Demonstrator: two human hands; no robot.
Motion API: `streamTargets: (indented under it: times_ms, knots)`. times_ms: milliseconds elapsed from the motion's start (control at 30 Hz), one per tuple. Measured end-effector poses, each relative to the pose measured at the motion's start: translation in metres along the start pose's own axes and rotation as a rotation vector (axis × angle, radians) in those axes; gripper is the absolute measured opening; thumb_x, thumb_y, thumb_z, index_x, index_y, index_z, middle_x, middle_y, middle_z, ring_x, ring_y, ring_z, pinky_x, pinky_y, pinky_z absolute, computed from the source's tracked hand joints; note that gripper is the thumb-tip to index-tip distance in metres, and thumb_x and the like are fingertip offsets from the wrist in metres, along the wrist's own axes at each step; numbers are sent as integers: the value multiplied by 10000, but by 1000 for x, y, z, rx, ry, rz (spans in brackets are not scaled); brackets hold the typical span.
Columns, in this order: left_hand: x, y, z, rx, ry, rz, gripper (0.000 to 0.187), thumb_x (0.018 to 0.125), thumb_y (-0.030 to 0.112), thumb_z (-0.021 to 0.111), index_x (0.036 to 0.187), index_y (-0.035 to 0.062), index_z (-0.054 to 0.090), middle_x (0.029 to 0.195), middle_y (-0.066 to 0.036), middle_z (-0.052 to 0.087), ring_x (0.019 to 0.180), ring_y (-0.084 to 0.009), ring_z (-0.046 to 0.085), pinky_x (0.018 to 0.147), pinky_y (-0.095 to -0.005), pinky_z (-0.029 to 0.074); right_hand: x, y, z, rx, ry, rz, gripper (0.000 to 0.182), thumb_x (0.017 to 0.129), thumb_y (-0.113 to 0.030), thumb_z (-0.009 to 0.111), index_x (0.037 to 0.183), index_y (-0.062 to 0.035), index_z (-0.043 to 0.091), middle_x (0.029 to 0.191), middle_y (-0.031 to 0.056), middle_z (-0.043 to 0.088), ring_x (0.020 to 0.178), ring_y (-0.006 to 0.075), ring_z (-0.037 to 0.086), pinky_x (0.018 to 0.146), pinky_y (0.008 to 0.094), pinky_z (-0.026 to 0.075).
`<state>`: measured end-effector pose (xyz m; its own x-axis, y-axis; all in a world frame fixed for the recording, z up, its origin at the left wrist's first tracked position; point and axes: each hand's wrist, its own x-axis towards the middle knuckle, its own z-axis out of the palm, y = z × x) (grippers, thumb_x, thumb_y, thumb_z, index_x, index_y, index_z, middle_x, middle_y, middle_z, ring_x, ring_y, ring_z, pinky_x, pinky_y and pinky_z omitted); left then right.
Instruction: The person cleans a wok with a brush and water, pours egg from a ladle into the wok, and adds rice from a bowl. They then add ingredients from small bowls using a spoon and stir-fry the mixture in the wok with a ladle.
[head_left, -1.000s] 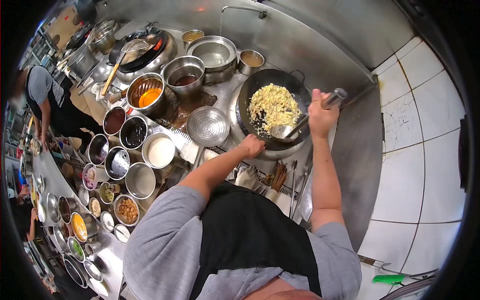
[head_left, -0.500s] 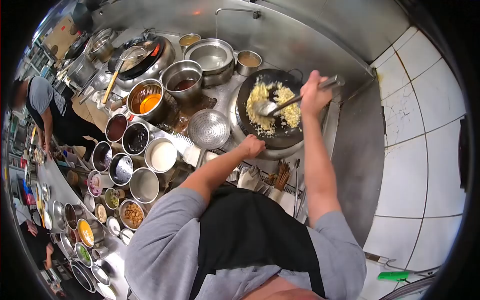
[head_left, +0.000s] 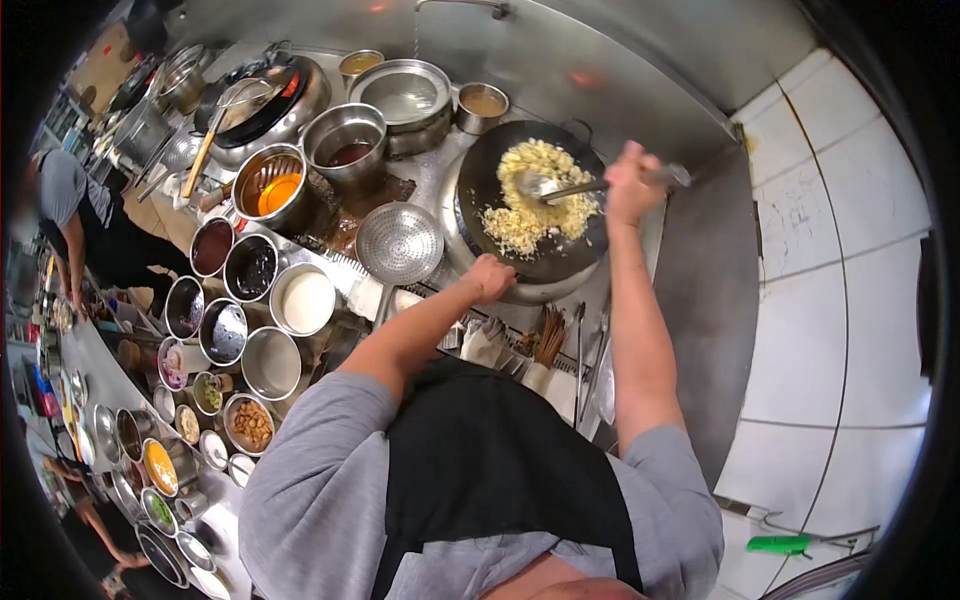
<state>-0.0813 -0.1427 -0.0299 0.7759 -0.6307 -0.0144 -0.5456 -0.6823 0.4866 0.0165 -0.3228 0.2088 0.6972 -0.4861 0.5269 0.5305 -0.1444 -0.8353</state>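
A black wok [head_left: 480, 195] sits on the stove ring, holding a loose heap of yellow and white food [head_left: 540, 160] that looks like rice with egg. My right hand [head_left: 633, 186] is closed round the handle of a steel ladle [head_left: 578, 189], whose bowl rests in the food. At the wok's near left rim, my left hand [head_left: 488, 278] is closed on the wok; the part inside its fingers is hidden. Left of that hand lies a perforated strainer [head_left: 400, 243].
Metal pots of sauces, such as an orange liquid [head_left: 279, 194] and a white one [head_left: 303, 299], crowd the left side. A water pot [head_left: 400, 95] stands behind. A bundle of thin sticks [head_left: 549, 335] is near my apron. Other people [head_left: 75, 200] work at far left.
The ladle bowl has swept through the food, and the heap now lies more together, covering the bare gap in the middle. My left hand stays at the rim. The whole view has shifted slightly.
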Motion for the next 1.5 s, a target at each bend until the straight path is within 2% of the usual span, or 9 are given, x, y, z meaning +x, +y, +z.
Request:
streamTargets:
  times_ms: [367, 567, 833, 933, 1000, 1033, 1067, 1133, 1500]
  knots:
    - [3, 0, -1, 36, 62, 11, 240, 933, 283, 480, 912, 94, 627, 937, -124, 675, 990, -324, 575, 978, -456, 350, 68, -10, -58, 172, 256, 56, 356, 926, -194, 627, 659, -68, 428, 512, 19, 460, 430, 106, 465, 408, 267, 379]
    - [8, -6, -4, 99, 17, 24, 233, 938, 270, 500, 973, 75, 622, 950, -121, 666, 967, -339, 597, 971, -477, 387, -91, 18, -75, 107, -217, -108, 298, 953, -126, 553, 680, -73, 446, 684, 74, 573, 627, 132, 559, 570, 263, 428]
    - [-55, 52, -185, -1133, 278, 26, 268, 885, 108, 625, 1138, 20, 616, 1105, -73, 650, 1027, -179, 614, 912, -342, 483, -216, 1, -168, -609, -1126, 271, 286, 828, -26, 616, 1108, -65, 660, 1265, 213, 541, 1119, 294, 580, 950, 383, 468]
    - [-87, 84, -312, -895, 503, 505, 360, 894, 123, 580, 1231, 2, 541, 1200, -153, 605, 1094, -252, 594, 1019, -404, 427, -141, -100, -149, -386, -794, 243, 289, 869, -71, 616, 1158, -59, 634, 1262, 149, 585, 1208, 290, 536, 1040, 353, 395]
    - [-126, 139, -366, -1857, 518, 783, 454, 923, 195, 549, 1303, -28, 440, 1215, -187, 588, 1066, -318, 596, 994, -462, 437, -81, -204, -145, -476, -701, -118, 329, 933, -158, 523, 1244, -73, 586, 1354, 162, 513, 1254, 254, 495, 1001, 414, 433]
    - [-141, 162, -398, -1342, 504, 944, 394, 956, 219, 511, 1250, -37, 456, 1179, -168, 595, 1009, -262, 602, 912, -419, 477, -83, -224, -176, -302, -421, -127, 434, 930, -284, 513, 1310, -74, 527, 1336, 200, 521, 1238, 286, 507, 997, 434, 433]
    - [-123, 213, -422, -1037, 1049, 858, 735, 893, 715, 300, 1505, 322, 195, 1593, -78, 68, 1454, -350, 74, 1128, -669, 55, -97, -218, -187, -312, -405, -86, 434, 930, -284, 513, 1310, -74, 527, 1336, 200, 521, 1238, 286, 507, 997, 434, 433]
    - [-138, 231, -463, 432, 862, 746, 713, 908, 644, 400, 1498, 278, 235, 1583, -92, 120, 1455, -335, 84, 1148, -626, 105, -117, -222, -199, -338, -373, -32, 410, 935, -280, 506, 1287, -71, 534, 1312, 191, 528, 1201, 275, 507, 970, 422, 432]
    - [-196, 245, -474, 388, 1006, 882, 700, 915, 611, 426, 1491, 253, 252, 1575, -107, 149, 1455, -329, 91, 1155, -610, 112, -94, -268, -117, -394, -321, -81, 298, 965, -261, 470, 1160, -60, 572, 1180, 144, 570, 996, 214, 508, 820, 356, 429]
